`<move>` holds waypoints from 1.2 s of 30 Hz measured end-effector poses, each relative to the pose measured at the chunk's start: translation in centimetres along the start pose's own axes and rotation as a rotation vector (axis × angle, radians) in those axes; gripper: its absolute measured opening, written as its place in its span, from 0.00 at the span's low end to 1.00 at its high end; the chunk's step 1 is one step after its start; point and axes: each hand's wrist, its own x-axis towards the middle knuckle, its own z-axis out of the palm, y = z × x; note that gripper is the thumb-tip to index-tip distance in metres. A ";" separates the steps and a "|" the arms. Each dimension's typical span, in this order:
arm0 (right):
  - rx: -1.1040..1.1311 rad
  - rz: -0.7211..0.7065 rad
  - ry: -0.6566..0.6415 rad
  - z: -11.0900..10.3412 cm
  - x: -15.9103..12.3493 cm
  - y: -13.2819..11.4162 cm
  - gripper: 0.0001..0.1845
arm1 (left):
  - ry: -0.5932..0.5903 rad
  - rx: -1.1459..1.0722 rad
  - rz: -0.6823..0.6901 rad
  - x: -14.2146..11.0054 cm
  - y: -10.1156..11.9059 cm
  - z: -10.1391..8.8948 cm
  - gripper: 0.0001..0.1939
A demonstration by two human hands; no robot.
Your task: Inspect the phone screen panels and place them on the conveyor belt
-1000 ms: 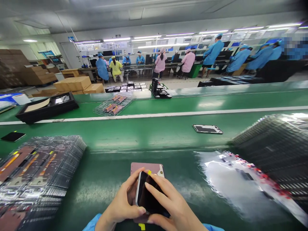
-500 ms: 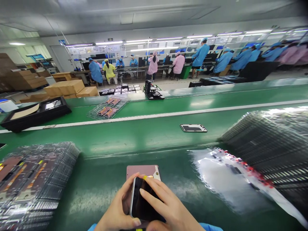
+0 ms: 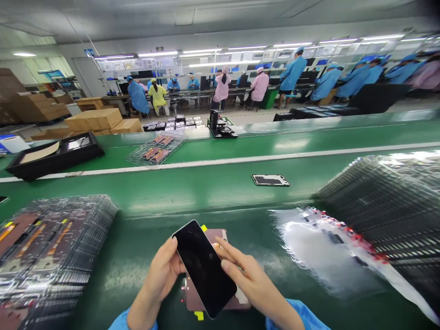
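A black-screened smartphone [image 3: 206, 270] is held at a slant above the bench. My left hand [image 3: 164, 266] grips its upper left edge, thumb on the rim and fingers behind. Along the opposite edge, my right hand [image 3: 249, 275] has its fingers closed against the side; what its fingertips do behind the edge is hidden. Under the phone lies a brownish flat part [image 3: 237, 300] with yellow tabs and a pale corner, largely covered by the phone and hands.
To the left stands a stack of clear plastic trays [image 3: 68, 238] holding brown parts. On the right are film strips [image 3: 316, 247] and another tray stack [image 3: 381, 197]. A phone back panel [image 3: 271, 180] lies on the green belt [image 3: 206, 188]. Co-workers sit and stand beyond.
The phone has turned from a low, steep angle to show its whole screen. My right hand has moved off the screen to its right edge; my left hand has shifted left.
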 end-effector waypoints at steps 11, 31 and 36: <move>0.545 0.308 -0.099 0.6 0.3 1.8 0.24 | -0.112 0.123 0.051 0.1 0.7 0.6 0.29; 0.629 0.213 -0.024 -0.2 0.4 1.9 0.24 | -0.046 0.717 0.040 -0.4 -1.5 1.2 0.23; 0.465 0.212 0.025 0.0 0.5 2.3 0.26 | -0.090 0.559 -0.024 -0.3 -1.6 0.8 0.23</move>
